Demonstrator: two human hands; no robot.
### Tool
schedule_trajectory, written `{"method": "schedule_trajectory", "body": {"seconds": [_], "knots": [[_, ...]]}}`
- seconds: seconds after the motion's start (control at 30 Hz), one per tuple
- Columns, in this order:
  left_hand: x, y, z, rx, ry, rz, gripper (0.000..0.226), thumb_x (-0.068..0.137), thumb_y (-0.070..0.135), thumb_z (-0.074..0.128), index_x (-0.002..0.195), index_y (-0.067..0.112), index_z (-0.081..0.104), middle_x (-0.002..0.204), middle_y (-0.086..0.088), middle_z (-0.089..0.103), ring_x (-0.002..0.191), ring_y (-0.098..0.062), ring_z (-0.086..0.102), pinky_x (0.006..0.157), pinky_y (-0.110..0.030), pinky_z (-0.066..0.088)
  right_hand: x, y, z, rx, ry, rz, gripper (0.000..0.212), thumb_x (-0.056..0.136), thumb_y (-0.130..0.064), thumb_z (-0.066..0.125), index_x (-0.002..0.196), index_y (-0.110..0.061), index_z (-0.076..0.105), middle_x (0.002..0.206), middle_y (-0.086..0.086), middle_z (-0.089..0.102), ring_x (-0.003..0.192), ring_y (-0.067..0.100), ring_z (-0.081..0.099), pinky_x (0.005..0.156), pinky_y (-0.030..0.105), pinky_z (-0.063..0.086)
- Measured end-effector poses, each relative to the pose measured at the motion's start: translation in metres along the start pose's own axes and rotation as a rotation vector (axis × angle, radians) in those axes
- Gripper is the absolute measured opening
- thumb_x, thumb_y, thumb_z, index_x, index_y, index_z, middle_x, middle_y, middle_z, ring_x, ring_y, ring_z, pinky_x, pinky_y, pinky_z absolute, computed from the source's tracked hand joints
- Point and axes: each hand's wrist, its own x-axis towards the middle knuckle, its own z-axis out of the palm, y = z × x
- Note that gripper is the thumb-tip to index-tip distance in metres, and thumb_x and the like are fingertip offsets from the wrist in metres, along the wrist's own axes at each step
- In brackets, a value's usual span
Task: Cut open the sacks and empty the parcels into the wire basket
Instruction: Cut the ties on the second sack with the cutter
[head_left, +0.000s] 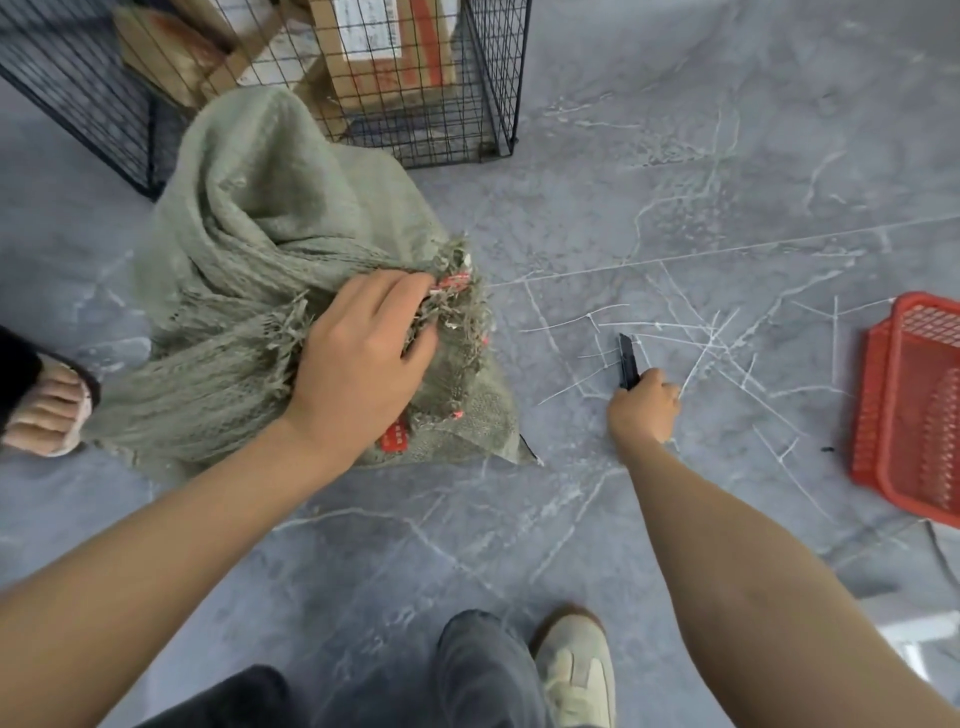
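The green woven sack (249, 249) stood slumped on the grey marble-patterned floor (675, 156), its far side leaning against the front of the black wire basket (488, 78). Cardboard parcels (389, 47) already lay inside that basket, behind the mesh. The sack's mouth was gathered into a frayed bunch on its near right side, with red-and-white tags (454, 283) showing among the loose fibres.

The left hand (363, 358) sat on top of that bunch, its fingers curled over and gripping the ragged fabric, so the sack lay directly beneath and beyond the palm.

The right hand (644, 413) was low near the floor, well to the right of the sack and apart from it. Its fingers were wrapped around the handle of a black utility knife (627, 366), whose front end pointed away from the person. Whether the knife touched the floor could not be told.

Thin white strands (701, 343) lay scattered on the floor around and beyond the right hand. A red plastic basket (914, 405) sat at the right edge, well apart from the knife. Another person's foot (47, 410) in a black sandal rested just beside the sack's left side. The person's own pale shoe (574, 670) and dark trouser leg (478, 670) showed at the bottom.
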Motion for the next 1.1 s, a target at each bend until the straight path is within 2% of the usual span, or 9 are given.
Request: {"method": "schedule_trajectory", "body": {"seconds": [0.27,0.43,0.6,0.7,0.77,0.8,0.93,1.0,1.1], "knots": [[0.000,-0.001,-0.004,-0.017,-0.008,-0.032,0.024,0.084,0.003,0.060,0.106,-0.003,0.063,0.097,-0.018,0.066,0.089,-0.032,0.062,0.080,-0.032,0.048,-0.005,0.000,-0.011,0.066,0.010,0.004,0.032,0.092,-0.007,0.048,0.121,0.005,0.048,0.130,0.025,0.044,0.121,0.040,0.041,0.095,0.041,0.039],[0.008,-0.002,-0.017,-0.074,-0.031,-0.134,0.023,0.083,0.002,0.060,0.105,-0.003,0.063,0.098,-0.018,0.067,0.091,-0.033,0.063,0.080,-0.036,0.049,-0.021,-0.017,-0.028,0.191,0.069,-0.112,0.039,0.094,-0.011,0.049,0.130,0.001,0.048,0.131,0.021,0.048,0.121,0.037,0.044,0.092,0.039,0.038],[0.011,-0.005,-0.031,-0.184,-0.070,-0.218,0.025,0.086,0.004,0.060,0.110,-0.002,0.062,0.104,-0.015,0.066,0.098,-0.029,0.061,0.086,-0.028,0.043,-0.040,-0.054,-0.048,0.336,0.065,-0.200,0.039,0.094,-0.013,0.051,0.131,-0.002,0.050,0.132,0.017,0.051,0.116,0.031,0.050,0.080,0.028,0.031],[0.015,-0.004,-0.042,-0.279,-0.062,-0.312,0.021,0.087,0.007,0.060,0.107,0.003,0.063,0.094,-0.009,0.067,0.080,-0.019,0.061,0.074,-0.019,0.041,-0.059,-0.086,-0.061,0.402,0.062,-0.295,0.040,0.093,-0.016,0.054,0.132,-0.005,0.051,0.128,0.015,0.055,0.113,0.027,0.053,0.080,0.025,0.033],[0.020,-0.004,-0.051,-0.361,-0.026,-0.420,0.015,0.088,0.014,0.061,0.102,0.008,0.064,0.080,-0.004,0.065,0.061,-0.012,0.055,0.056,-0.022,0.037,-0.076,-0.111,-0.071,0.484,0.041,-0.390,0.039,0.092,-0.019,0.059,0.129,-0.005,0.054,0.123,0.013,0.059,0.110,0.023,0.055,0.081,0.025,0.038],[0.023,-0.005,-0.057,-0.414,-0.001,-0.484,0.015,0.089,0.017,0.061,0.102,0.012,0.064,0.078,-0.001,0.065,0.057,-0.011,0.054,0.053,-0.024,0.038,-0.085,-0.125,-0.076,0.519,0.027,-0.448,0.038,0.092,-0.020,0.061,0.126,-0.006,0.055,0.119,0.011,0.061,0.108,0.020,0.055,0.082,0.024,0.039],[0.036,-0.018,-0.084,-0.529,0.106,-0.624,0.021,0.090,0.019,0.058,0.109,0.020,0.064,0.082,0.020,0.060,0.059,0.018,0.050,0.056,0.000,0.038,-0.126,-0.179,-0.095,0.634,-0.047,-0.615,0.033,0.089,-0.024,0.065,0.119,-0.010,0.060,0.106,0.004,0.065,0.098,0.013,0.058,0.079,0.023,0.043],[0.041,-0.024,-0.097,-0.585,0.158,-0.655,0.019,0.090,0.021,0.058,0.107,0.022,0.066,0.082,0.027,0.056,0.065,0.026,0.048,0.058,0.004,0.035,-0.147,-0.202,-0.104,0.691,-0.091,-0.680,0.031,0.088,-0.022,0.066,0.116,-0.009,0.063,0.097,0.001,0.066,0.091,0.012,0.060,0.078,0.023,0.047],[0.045,-0.033,-0.115,-0.673,0.209,-0.697,0.023,0.088,0.022,0.061,0.108,0.031,0.065,0.086,0.034,0.055,0.075,0.032,0.046,0.064,0.007,0.033,-0.180,-0.228,-0.117,0.781,-0.173,-0.772,0.022,0.086,-0.023,0.068,0.106,-0.014,0.066,0.086,-0.011,0.063,0.081,0.001,0.059,0.074,0.015,0.047]]}}
